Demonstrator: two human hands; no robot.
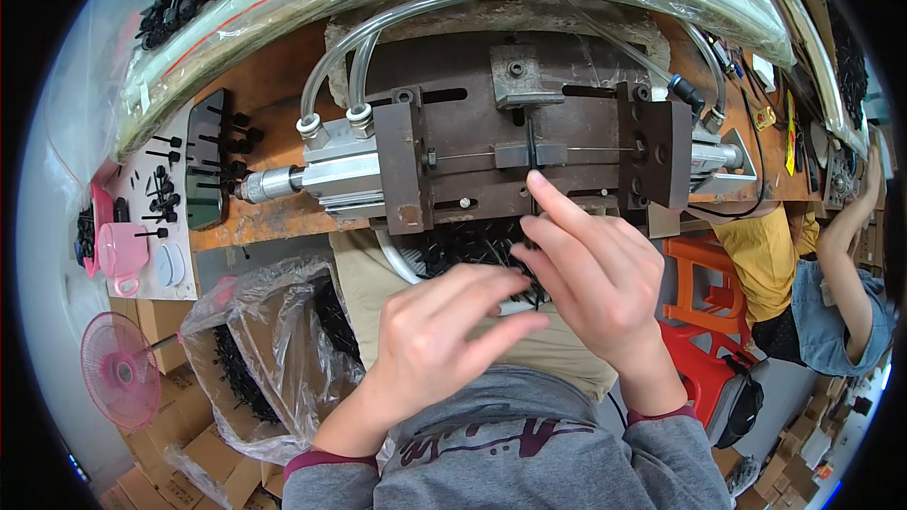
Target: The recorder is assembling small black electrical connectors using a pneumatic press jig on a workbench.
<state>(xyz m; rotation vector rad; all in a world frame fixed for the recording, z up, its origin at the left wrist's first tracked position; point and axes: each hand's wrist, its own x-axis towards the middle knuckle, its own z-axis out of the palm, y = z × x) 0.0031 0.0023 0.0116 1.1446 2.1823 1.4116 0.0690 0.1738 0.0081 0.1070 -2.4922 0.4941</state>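
Observation:
A thin black rod [532, 137] lies across a small grey block [510, 155] in the middle of a brown metal fixture [472, 194]. My right hand [600, 269] has its index fingertip against the rod's near part. Its other fingers curl around the rod's near end, and its thumb is hidden. Close beside it on the left, my left hand [439, 335] is open, thumb and fingers apart, with nothing visible in it. Below the fixture, between my hands and on my lap, is a heap of black thin parts [463, 247].
Pneumatic cylinders [345, 175] with clear hoses flank the fixture. A plastic-lined box [274, 340] of black parts stands at lower left, near a pink fan [121, 370]. A pink mug [123, 250] sits on the left. Red stools [699, 283] and another person [846, 274] are on the right.

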